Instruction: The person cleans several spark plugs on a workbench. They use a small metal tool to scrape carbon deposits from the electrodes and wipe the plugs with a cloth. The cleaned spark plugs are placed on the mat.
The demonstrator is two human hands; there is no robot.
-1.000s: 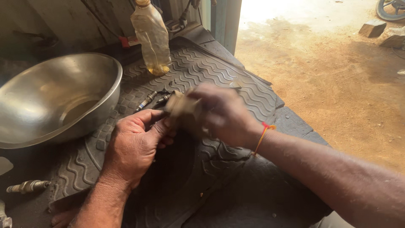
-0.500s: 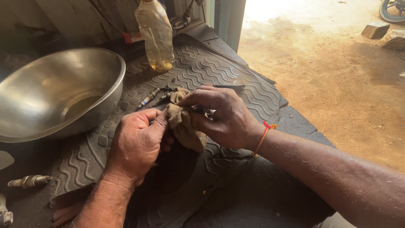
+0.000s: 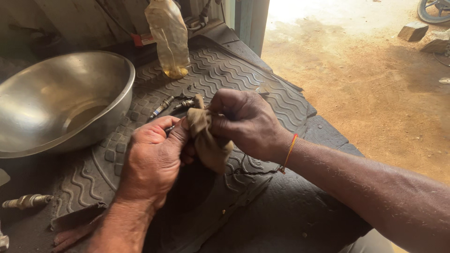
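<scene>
Left hand (image 3: 152,161): closed around a small part almost wholly hidden by the fingers and the cloth; what the part was could not be told. Hand sat low over the middle of the mat.

Right hand (image 3: 246,124): fingers pinched on the top of a brown rag (image 3: 206,138), which was pressed against the left hand's fingertips and hung down between the two hands. An orange thread band (image 3: 289,151) circled the right wrist.

Rubber mat (image 3: 234,70): dark, with a wavy ribbed pattern, covered the bench under both hands.

Two spark plugs (image 3: 172,105): lay side by side on the mat just beyond the hands, apart from them.

Steel bowl (image 3: 56,100): large, round, stood at the left on the mat's edge, a little liquid in its bottom.

Plastic bottle (image 3: 168,37): clear, crumpled, upright behind the plugs, a shallow layer of yellowish fluid inside.

Further spark plug (image 3: 26,201): lay at the far left edge, well apart from the hands.

Sandy floor (image 3: 370,89): sunlit, to the right of the bench.
</scene>
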